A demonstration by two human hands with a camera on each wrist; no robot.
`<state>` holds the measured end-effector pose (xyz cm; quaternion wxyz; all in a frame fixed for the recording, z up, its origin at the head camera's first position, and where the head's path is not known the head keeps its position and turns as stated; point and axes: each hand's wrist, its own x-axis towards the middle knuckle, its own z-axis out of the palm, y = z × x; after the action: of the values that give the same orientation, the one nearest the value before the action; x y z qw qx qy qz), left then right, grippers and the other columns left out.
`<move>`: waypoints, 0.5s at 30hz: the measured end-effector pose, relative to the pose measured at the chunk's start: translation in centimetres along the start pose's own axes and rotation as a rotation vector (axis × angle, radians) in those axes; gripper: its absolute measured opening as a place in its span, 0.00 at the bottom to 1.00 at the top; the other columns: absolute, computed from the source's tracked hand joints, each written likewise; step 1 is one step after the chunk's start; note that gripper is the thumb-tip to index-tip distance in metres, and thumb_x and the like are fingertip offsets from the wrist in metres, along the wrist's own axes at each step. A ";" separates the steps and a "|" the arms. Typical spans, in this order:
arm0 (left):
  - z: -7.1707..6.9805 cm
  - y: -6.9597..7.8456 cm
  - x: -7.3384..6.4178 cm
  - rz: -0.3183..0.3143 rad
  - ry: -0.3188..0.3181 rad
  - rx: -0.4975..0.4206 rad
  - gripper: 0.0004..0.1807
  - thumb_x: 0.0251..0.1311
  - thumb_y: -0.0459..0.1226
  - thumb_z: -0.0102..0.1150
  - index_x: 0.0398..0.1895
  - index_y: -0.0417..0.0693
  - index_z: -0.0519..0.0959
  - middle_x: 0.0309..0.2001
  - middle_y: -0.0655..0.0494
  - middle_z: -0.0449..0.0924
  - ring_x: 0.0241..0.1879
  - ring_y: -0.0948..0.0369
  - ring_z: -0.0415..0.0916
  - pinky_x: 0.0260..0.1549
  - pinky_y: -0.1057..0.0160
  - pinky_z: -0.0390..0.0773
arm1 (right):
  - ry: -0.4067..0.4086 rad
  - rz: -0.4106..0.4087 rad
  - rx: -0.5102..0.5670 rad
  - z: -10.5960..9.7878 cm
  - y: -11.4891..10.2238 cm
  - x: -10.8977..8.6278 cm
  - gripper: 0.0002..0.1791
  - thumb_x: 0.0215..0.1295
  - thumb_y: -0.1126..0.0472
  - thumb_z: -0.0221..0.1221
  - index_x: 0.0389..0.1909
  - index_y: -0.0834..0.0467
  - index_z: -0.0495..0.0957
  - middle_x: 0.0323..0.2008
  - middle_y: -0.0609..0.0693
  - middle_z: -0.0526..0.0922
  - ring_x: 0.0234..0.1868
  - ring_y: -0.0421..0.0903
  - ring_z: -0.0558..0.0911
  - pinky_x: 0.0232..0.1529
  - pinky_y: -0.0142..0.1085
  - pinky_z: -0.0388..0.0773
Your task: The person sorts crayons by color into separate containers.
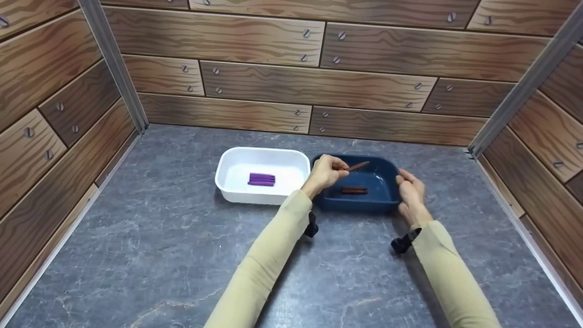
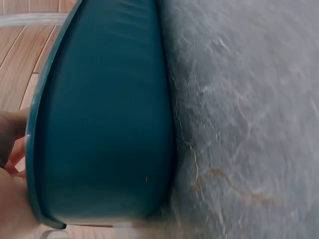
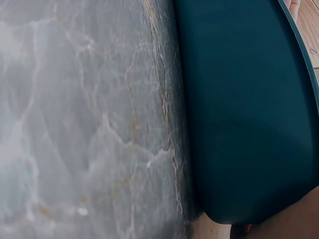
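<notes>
My left hand (image 1: 324, 172) pinches a thin brown crayon (image 1: 358, 166) between thumb and fingers, above a dark blue bin (image 1: 382, 205). Inside that bin, a few more brown crayons (image 1: 354, 190) lie side by side near the front. At the bin's right end, my right hand (image 1: 412, 193) grips the rim. The left wrist view has part of the left hand (image 2: 12, 149) beside the bin's rim, but the crayon is hidden there. Only a sliver of the right hand (image 3: 291, 219) shows below the bin wall in the right wrist view.
Left of the blue bin stands a white bin (image 1: 250, 198) with several purple crayons (image 1: 262, 179) in it. Both bins rest on a grey marbled tabletop (image 1: 182, 237). Wood-patterned panels (image 1: 255, 77) enclose the back and sides.
</notes>
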<state>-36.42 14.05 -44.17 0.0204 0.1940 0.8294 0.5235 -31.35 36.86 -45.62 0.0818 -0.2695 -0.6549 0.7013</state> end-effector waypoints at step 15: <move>1.4 -0.2 1.4 -0.060 -0.036 0.127 0.05 0.57 0.35 0.69 0.36 0.49 0.89 0.35 0.58 0.88 0.37 0.63 0.82 0.40 0.68 0.79 | -0.007 -0.034 -0.019 -0.2 0.0 -0.1 0.27 0.75 0.64 0.45 0.74 0.54 0.60 0.76 0.50 0.56 0.72 0.46 0.59 0.72 0.39 0.58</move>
<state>-37.43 15.62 -44.77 0.0385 0.1792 0.8660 0.4652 -31.18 36.98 -45.62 0.0889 -0.2566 -0.6663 0.6944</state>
